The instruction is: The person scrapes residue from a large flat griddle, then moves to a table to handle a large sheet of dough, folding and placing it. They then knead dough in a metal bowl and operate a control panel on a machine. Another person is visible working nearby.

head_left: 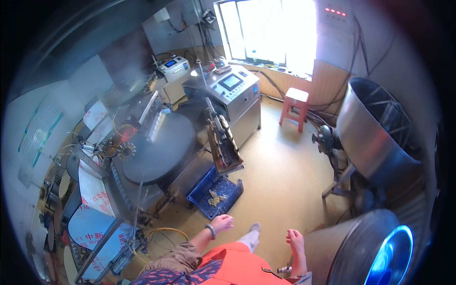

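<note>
My left hand (222, 222), with a dark bracelet (211, 231) at the wrist, hangs in front of my body with its fingers curled in. Nothing shows in it. Ahead of it on the floor lies a blue plastic crate (229, 205) with pale yellowish scraps (216, 197) inside. My right hand (295, 238) is raised at my other side, empty, its fingers loosely bent and a little apart. It is nearest to a metal drum (327, 247) with a glowing blue round opening, and appears apart from it. An orange apron (235, 263) covers my front.
A round dark hotplate machine (164, 147) stands left, with a tilted metal chute (227, 151) by the crate. Beyond are a control cabinet (237, 90) and a red stool (295, 107). A large steel tub (365, 128) on legs stands right. A yellow hose (166, 230) lies at lower left.
</note>
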`<state>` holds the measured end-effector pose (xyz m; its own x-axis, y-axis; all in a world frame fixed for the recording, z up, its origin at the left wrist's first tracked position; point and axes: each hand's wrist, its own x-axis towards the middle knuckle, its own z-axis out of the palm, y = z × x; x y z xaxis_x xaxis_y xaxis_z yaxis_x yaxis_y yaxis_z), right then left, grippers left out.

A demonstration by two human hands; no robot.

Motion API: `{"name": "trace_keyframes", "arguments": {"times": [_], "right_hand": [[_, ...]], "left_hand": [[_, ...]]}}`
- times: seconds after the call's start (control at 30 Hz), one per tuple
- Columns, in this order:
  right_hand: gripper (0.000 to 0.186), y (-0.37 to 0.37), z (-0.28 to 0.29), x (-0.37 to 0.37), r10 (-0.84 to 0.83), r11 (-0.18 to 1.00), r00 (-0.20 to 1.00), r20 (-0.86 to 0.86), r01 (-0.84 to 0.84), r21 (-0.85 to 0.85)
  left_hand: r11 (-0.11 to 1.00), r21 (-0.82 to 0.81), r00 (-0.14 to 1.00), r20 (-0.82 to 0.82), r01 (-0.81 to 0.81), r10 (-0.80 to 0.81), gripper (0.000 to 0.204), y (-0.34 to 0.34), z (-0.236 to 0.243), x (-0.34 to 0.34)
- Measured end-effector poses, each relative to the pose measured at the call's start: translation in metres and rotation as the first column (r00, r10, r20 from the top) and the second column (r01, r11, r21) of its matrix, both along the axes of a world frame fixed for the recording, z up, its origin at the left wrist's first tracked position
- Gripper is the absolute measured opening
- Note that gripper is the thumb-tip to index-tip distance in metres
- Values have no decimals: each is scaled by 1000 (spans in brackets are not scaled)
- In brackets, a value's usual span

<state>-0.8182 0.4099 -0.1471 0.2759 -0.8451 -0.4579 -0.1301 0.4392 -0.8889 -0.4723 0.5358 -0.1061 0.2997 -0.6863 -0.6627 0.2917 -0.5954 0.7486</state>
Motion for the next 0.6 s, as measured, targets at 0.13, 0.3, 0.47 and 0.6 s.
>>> {"name": "trace_keyframes", "arguments": {"times": [0.13,0.3,0.47,0.6], "right_hand": [[23,-91,-9,6,-10,1000,999,-40,10,4],[22,-216,14,9,-83,997,983,-165,83,-3],[22,-326,36,23,-119,993,992,-45,120,12],[29,-408,41,52,-21,1000,994,-103,22,7]], "left_hand": [[990,-137,974,-217,35,-65,52,-133,16,7],[848,-404,716,-697,-344,-42,69,-281,51,32],[628,-497,470,-853,-599,-226,73,-402,83,73],[538,-570,581,-796,-621,-171,76,-461,104,102]]}}
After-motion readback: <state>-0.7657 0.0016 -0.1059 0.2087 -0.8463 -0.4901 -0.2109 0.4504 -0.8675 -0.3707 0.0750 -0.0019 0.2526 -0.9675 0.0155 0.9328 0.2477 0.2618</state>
